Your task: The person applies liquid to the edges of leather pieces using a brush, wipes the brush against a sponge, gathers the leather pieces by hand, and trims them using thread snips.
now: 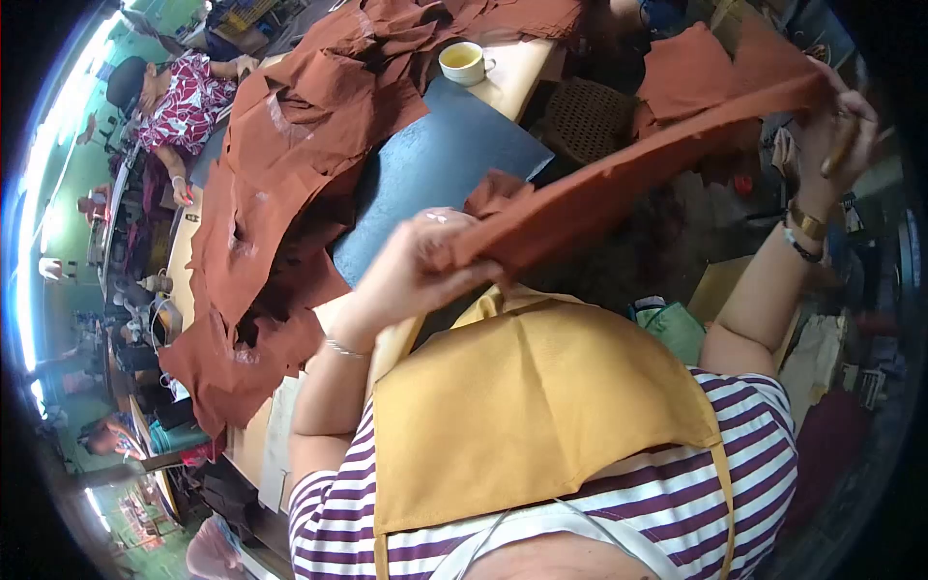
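Note:
A long piece of reddish-brown leather [619, 184] is stretched slantwise in front of my chest, between my two hands. My left hand [425, 266], somewhat blurred, grips its lower end with the fingers closed around the edge. Up at the right, my right hand [839, 140] is closed on the other end. A small brownish object [841, 145] also shows in that hand; I cannot make out its kind. Below my left hand lies a dark cutting board [435, 164], with a small leather scrap [498, 193] at its right edge.
A large heap of brown leather [280, 184] covers the table's left side. A white cup [464, 64] of yellowish liquid stands behind the board. More leather [686, 72] lies over a woven stool [590, 116]. Another person [188, 101] works at the far left.

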A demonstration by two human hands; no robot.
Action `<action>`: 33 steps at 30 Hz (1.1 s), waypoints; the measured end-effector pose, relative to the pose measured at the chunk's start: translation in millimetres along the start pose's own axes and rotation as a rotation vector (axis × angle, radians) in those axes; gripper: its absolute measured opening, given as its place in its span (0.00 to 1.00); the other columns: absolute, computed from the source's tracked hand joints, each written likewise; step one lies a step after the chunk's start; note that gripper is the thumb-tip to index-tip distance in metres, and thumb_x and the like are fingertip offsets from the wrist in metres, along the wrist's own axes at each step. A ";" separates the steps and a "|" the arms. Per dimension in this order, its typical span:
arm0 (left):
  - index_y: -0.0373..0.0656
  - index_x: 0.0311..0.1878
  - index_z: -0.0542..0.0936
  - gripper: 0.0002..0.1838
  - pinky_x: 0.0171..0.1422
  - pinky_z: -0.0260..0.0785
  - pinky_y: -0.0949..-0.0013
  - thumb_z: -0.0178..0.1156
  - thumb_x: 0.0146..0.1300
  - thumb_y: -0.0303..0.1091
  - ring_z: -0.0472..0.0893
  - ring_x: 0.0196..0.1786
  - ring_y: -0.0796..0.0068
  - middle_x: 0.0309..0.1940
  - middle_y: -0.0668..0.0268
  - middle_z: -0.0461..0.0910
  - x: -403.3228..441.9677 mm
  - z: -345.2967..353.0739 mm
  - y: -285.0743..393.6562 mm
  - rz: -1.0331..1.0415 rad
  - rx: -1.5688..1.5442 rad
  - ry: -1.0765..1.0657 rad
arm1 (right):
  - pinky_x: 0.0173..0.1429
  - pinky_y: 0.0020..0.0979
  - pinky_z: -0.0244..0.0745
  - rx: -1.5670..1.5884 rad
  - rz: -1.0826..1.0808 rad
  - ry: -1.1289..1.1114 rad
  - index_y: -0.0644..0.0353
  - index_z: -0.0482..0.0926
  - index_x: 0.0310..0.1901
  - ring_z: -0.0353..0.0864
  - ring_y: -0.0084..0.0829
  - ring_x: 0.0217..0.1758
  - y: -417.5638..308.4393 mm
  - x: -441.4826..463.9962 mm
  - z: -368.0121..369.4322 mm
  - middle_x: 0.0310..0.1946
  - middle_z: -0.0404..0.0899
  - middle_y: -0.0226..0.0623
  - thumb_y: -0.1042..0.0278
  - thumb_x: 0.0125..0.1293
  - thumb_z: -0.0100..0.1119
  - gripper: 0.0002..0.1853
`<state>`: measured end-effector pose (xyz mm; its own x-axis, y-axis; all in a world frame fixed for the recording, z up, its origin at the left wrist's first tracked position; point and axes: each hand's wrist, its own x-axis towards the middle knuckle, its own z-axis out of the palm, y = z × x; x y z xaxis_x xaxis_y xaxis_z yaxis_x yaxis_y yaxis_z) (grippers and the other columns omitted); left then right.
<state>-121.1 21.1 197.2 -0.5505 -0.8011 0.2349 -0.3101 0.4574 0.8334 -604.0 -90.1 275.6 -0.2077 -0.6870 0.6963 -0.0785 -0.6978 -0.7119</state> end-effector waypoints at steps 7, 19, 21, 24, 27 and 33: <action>0.40 0.39 0.79 0.04 0.49 0.71 0.67 0.62 0.62 0.27 0.79 0.40 0.58 0.34 0.58 0.79 -5.5 73.2 -80.9 -0.046 -0.140 0.100 | 0.61 0.34 0.75 -0.228 -0.321 -0.209 0.60 0.69 0.49 0.77 0.36 0.60 -19.8 -11.1 -0.5 0.56 0.77 0.51 0.82 0.64 0.59 0.14; 0.42 0.43 0.69 0.07 0.42 0.63 0.78 0.57 0.69 0.31 0.70 0.38 0.83 0.34 0.72 0.69 -94.9 15.3 -99.2 -0.114 0.089 0.850 | 0.45 0.25 0.70 -0.688 -0.138 -0.410 0.56 0.67 0.41 0.72 0.17 0.39 66.0 -55.0 87.2 0.28 0.68 0.31 0.79 0.63 0.60 0.12; 0.41 0.41 0.71 0.08 0.41 0.64 0.78 0.61 0.65 0.29 0.72 0.38 0.81 0.35 0.67 0.74 -86.2 -21.8 -131.2 -0.435 0.060 0.766 | 0.41 0.28 0.72 -0.654 0.064 -0.541 0.57 0.67 0.39 0.75 0.23 0.35 98.8 -55.7 104.2 0.25 0.70 0.33 0.78 0.62 0.61 0.11; 0.44 0.52 0.72 0.18 0.48 0.71 0.67 0.65 0.61 0.32 0.79 0.46 0.68 0.48 0.57 0.77 -45.8 -35.9 -165.2 -0.556 0.604 0.668 | 0.38 0.39 0.75 -0.672 -0.040 -0.595 0.56 0.69 0.40 0.82 0.47 0.34 177.6 -57.1 136.5 0.27 0.77 0.47 0.71 0.63 0.62 0.10; 0.49 0.61 0.70 0.27 0.67 0.58 0.35 0.63 0.61 0.47 0.62 0.72 0.53 0.68 0.59 0.65 -15.9 1.9 -170.0 -0.553 1.095 0.531 | 0.39 0.48 0.74 -0.823 0.140 -0.637 0.53 0.71 0.42 0.78 0.58 0.42 227.4 -61.7 164.0 0.32 0.80 0.55 0.59 0.67 0.60 0.10; 0.53 0.75 0.58 0.46 0.74 0.32 0.29 0.49 0.60 0.71 0.43 0.79 0.49 0.77 0.54 0.47 -22.5 55.9 -180.5 -0.732 0.804 0.238 | 0.44 0.35 0.77 -0.373 0.327 -0.482 0.56 0.81 0.49 0.85 0.34 0.35 221.4 -24.7 229.7 0.33 0.85 0.41 0.50 0.68 0.57 0.19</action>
<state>-96.1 -21.8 13.5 0.1066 -0.9941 -0.0191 -0.9585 -0.1078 0.2638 -392.3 -274.2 121.7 0.1723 -0.9238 0.3420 -0.4336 -0.3828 -0.8157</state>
